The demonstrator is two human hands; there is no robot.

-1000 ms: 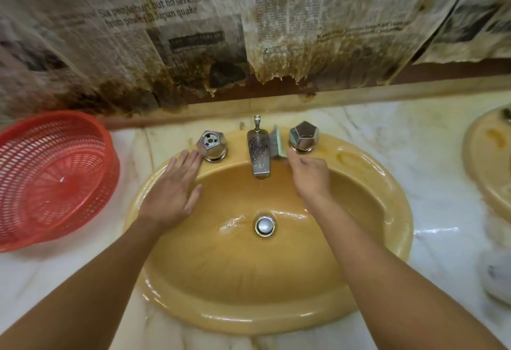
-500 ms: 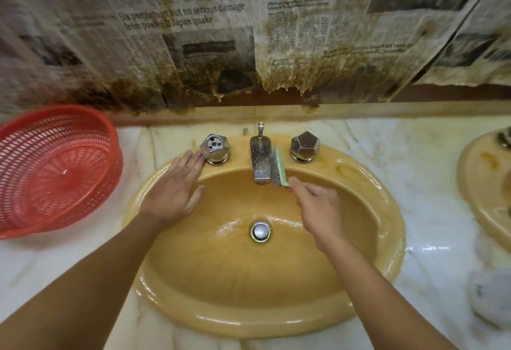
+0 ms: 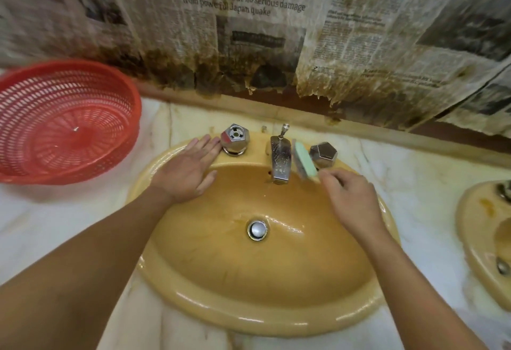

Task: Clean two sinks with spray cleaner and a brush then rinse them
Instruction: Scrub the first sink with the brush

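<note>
A wet yellow oval sink (image 3: 276, 319) fills the middle of the view, with a chrome drain (image 3: 257, 229) at its bottom. My right hand (image 3: 351, 200) grips a light green brush (image 3: 304, 162) whose head lies between the chrome spout (image 3: 280, 160) and the right tap handle (image 3: 323, 154). My left hand (image 3: 188, 170) rests flat on the sink's back left rim, fingers spread, fingertips beside the left tap handle (image 3: 235, 138). A second yellow sink (image 3: 470, 228) shows partly at the right edge.
A red plastic basket (image 3: 83, 92) stands on the white marble counter (image 3: 414, 184) to the left. Stained, torn newspaper (image 3: 345, 32) covers the wall behind the taps.
My right hand drew the brush back along the spout's right side, then pushed it toward the right tap handle. My left hand stayed on the rim. The camera shifted left.
</note>
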